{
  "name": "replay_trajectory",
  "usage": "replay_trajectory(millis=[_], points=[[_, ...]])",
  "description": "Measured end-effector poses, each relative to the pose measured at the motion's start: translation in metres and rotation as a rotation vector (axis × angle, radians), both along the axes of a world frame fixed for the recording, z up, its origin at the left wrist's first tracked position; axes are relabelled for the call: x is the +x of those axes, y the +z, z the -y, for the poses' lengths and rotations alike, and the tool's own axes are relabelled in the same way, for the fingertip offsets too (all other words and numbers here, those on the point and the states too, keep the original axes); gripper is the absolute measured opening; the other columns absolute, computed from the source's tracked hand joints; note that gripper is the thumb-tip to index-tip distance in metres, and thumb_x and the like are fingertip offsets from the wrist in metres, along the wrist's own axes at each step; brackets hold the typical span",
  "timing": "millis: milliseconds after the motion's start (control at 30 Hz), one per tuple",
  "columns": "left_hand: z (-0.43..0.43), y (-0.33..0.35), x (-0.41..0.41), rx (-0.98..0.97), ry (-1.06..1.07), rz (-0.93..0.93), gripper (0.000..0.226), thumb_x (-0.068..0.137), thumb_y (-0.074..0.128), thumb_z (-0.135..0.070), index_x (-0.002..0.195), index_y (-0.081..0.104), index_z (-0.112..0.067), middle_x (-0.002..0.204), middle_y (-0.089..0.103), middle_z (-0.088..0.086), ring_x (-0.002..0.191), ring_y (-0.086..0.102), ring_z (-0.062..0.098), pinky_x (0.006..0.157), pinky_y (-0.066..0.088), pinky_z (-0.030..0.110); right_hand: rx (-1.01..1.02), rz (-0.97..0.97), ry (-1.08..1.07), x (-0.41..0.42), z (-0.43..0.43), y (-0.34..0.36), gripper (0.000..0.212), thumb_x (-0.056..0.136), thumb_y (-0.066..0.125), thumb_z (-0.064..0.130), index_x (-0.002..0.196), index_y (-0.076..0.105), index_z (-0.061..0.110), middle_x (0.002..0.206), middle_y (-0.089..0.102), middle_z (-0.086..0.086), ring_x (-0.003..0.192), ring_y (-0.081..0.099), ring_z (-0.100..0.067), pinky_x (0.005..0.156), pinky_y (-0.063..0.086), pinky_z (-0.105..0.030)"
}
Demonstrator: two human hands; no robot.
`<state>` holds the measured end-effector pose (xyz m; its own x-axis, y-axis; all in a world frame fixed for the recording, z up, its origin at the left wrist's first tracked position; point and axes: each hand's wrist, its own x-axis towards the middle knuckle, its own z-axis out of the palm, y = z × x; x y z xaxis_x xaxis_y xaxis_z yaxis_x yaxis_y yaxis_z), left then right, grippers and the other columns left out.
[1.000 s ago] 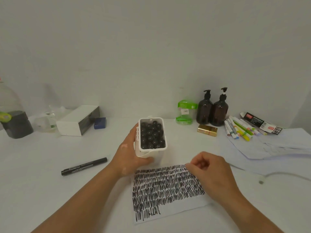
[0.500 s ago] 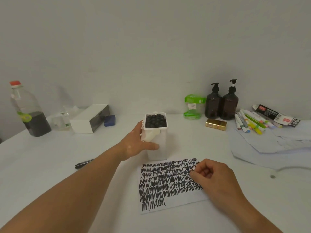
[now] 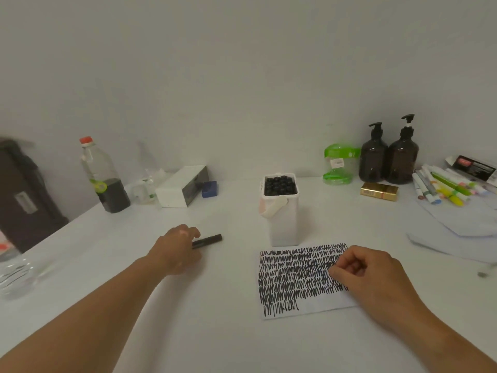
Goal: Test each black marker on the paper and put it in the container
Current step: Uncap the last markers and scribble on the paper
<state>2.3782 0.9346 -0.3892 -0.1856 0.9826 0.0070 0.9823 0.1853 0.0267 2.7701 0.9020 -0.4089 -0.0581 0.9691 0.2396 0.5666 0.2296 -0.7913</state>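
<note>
A black marker [image 3: 208, 240] lies on the white table, left of the white container [image 3: 284, 224]. My left hand [image 3: 176, 247] reaches over the marker's left end, with forefinger above and thumb below it, closing round the barrel. The container stands upright behind the paper, packed with several black markers [image 3: 280, 185] caps up. The paper [image 3: 298, 278] is covered with rows of black scribble. My right hand [image 3: 368, 275] rests on the paper's right part with fingers loosely curled and nothing in them.
Along the wall stand a bottle with a red cap [image 3: 103, 176], a white box [image 3: 181, 185], a green-capped jar [image 3: 338, 162], two brown pump bottles [image 3: 388, 154] and a gold box [image 3: 379, 191]. Coloured markers [image 3: 443, 187] lie on loose sheets at right. A glass dish [image 3: 16, 275] sits at left.
My left hand has let go of the container and moved left to the lone black marker. The container now stands on the table. My right hand has stayed on the paper.
</note>
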Motion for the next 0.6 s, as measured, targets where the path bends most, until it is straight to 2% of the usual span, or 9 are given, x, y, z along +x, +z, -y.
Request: replay_trajectory(millis=[133,233,367,433,533,600], points=[[0.008,-0.014,-0.003,0.035,0.003,0.025,0.034,0.096,0.055,-0.027,0.13,0.056,-0.026,0.114,0.057,0.0,0.102,0.056,0.018,0.096,0.05,0.036,0.024,0.013,0.011,-0.001,0.002,0.0,0.022,0.073,0.086,0.026,0.072,0.07,0.041,0.06,0.068,0.014,0.055,0.059,-0.002,0.054,0.043,-0.016],[0.012,-0.02,0.001,0.105,-0.013,0.086,0.034,0.098,0.052,-0.016,0.13,0.057,-0.025,0.115,0.059,0.002,0.103,0.056,0.019,0.094,0.05,0.033,0.041,0.017,0.023,-0.001,0.003,0.0,0.024,0.074,0.087,0.025,0.071,0.07,0.041,0.059,0.068,0.014,0.055,0.059,-0.002,0.059,0.045,-0.015],[0.02,-0.017,0.023,0.174,-0.09,0.176,0.031,0.097,0.052,-0.008,0.123,0.063,-0.02,0.114,0.063,0.005,0.101,0.058,0.021,0.089,0.046,0.024,0.047,0.011,0.05,0.0,0.003,0.0,0.023,0.074,0.087,0.025,0.073,0.071,0.04,0.061,0.068,0.013,0.053,0.058,-0.003,0.057,0.045,-0.015],[0.028,-0.012,0.04,0.25,-0.138,0.273,0.028,0.095,0.054,-0.009,0.119,0.064,-0.021,0.109,0.064,0.002,0.096,0.058,0.017,0.082,0.042,0.02,0.056,0.001,0.064,-0.001,0.003,0.0,0.021,0.074,0.087,0.025,0.074,0.071,0.039,0.061,0.068,0.013,0.054,0.058,-0.002,0.057,0.045,-0.014],[0.048,-0.001,0.069,0.304,-0.203,0.515,0.023,0.094,0.057,-0.016,0.107,0.065,-0.033,0.098,0.064,-0.012,0.083,0.058,0.003,0.072,0.041,0.014,0.07,-0.026,0.107,-0.006,0.004,0.001,0.021,0.074,0.087,0.023,0.073,0.071,0.038,0.062,0.069,0.012,0.053,0.057,-0.002,0.056,0.044,-0.012],[0.06,0.005,0.091,0.251,-0.273,0.681,0.022,0.094,0.055,-0.021,0.099,0.065,-0.041,0.086,0.065,-0.014,0.077,0.059,0.001,0.071,0.047,0.019,0.055,-0.075,0.149,-0.01,0.005,0.002,0.021,0.077,0.086,0.024,0.077,0.072,0.039,0.065,0.07,0.009,0.055,0.058,-0.005,0.057,0.045,-0.015]])
